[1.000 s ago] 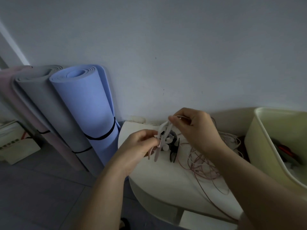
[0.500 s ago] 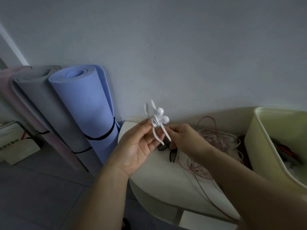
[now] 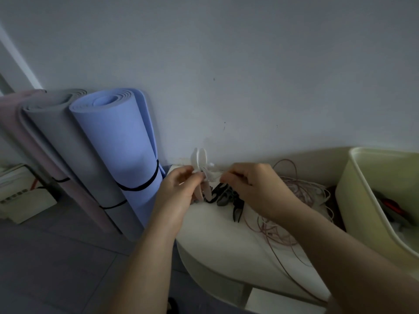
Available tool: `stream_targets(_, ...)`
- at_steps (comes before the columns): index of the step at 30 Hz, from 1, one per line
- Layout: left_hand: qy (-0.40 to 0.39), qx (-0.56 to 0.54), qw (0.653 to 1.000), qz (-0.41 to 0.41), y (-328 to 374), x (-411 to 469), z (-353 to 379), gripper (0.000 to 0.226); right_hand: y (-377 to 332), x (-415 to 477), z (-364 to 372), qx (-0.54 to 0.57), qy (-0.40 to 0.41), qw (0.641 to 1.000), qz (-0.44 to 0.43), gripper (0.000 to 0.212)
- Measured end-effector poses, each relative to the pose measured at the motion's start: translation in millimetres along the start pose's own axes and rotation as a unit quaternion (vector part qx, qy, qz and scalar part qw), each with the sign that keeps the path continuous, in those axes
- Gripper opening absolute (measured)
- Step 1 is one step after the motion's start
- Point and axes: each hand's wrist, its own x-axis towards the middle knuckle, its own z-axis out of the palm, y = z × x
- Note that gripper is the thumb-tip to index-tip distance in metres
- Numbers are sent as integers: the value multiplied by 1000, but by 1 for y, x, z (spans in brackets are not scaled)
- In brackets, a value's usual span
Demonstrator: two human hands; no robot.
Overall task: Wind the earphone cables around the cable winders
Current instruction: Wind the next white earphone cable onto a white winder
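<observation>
White plastic cable winder point(image 3: 200, 157), earbuds against it, is held above the round cream table point(image 3: 215, 236), pinched in the left hand point(image 3: 179, 191). The right hand point(image 3: 256, 186), fingers curled, appears to pinch its thin white cable point(image 3: 215, 176) just beside. Winding well likely needs light tension and even turns, clear of the tangled pink cable point(image 3: 292, 200) and black winders point(image 3: 224, 196) beneath.

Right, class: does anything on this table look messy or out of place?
Yes: the pink cable sprawls in a loose tangle on the table, one strand running to its front edge, with black winders jumbled beside it.
</observation>
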Motion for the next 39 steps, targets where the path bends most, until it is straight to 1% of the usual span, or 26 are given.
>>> stream_targets(1,-23,14,1000,-3,0,-1,0,53,1,1,-3,8,17,1000,4,21)
stream_targets(3,-68,73,995,3,0,-4,1,57,3,2,-8,25,50,998,14,17)
stream_targets(5,-102,113,988,13,0,-7,3,45,4,2,-11,34,70,997,19,14)
stream_targets(7,-129,110,985,26,2,-10,6,28,5,1,-12,46,89,995,26,13)
stream_targets(10,-148,94,984,40,5,-14,8,19,8,2,-12,77,120,988,50,12)
stream_targets(11,-150,87,984,41,7,-15,7,18,8,3,-13,95,121,986,62,12)
stream_targets(14,-159,79,983,42,10,-16,5,17,9,6,-13,146,88,982,79,7)
stream_targets(18,-158,69,984,37,12,-17,3,19,11,4,-15,161,61,983,62,13)
stream_targets(20,-172,33,984,18,12,-19,3,21,14,5,-15,195,38,977,71,22)
stream_targets(22,-202,-3,979,-3,14,-21,4,24,18,7,-17,290,-15,952,95,35)
stream_targets(24,-233,-19,972,-11,16,-23,1,26,20,7,-20,399,-95,903,126,42)
stream_targets(25,-247,-21,969,-13,16,-24,0,26,20,6,-23,435,-130,879,142,42)
stream_targets(27,-269,-16,963,-8,16,-25,-2,23,24,5,-28,473,-171,846,176,38)
stream_targets(29,-292,-6,956,1,13,-23,-4,21,28,4,-29,474,-203,835,194,43)
stream_targets(30,-303,-3,953,3,12,-22,-4,26,30,4,-29,469,-217,834,194,49)
stream_targets(31,-309,-1,951,1,11,-22,-5,33,30,3,-30,462,-228,835,192,51)
stream_targets(32,-311,1,950,-5,10,-21,-5,39,29,2,-29,448,-231,843,189,44)
stream_targets(33,-314,8,949,-10,9,-20,-5,42,26,1,-28,420,-224,858,190,31)
stream_targets(34,-319,21,947,-14,9,-19,-5,42,24,1,-27,378,-210,882,186,19)
stream_targets(35,-321,42,946,-15,8,-19,-5,40,19,0,-26,323,-194,909,179,15)
stream_targets(37,-306,78,949,-16,6,-18,-4,31,15,-2,-22,209,-154,953,155,15)
stream_targets(39,-282,72,956,-14,6,-16,-4,30,11,-3,-17,149,-109,974,134,16)
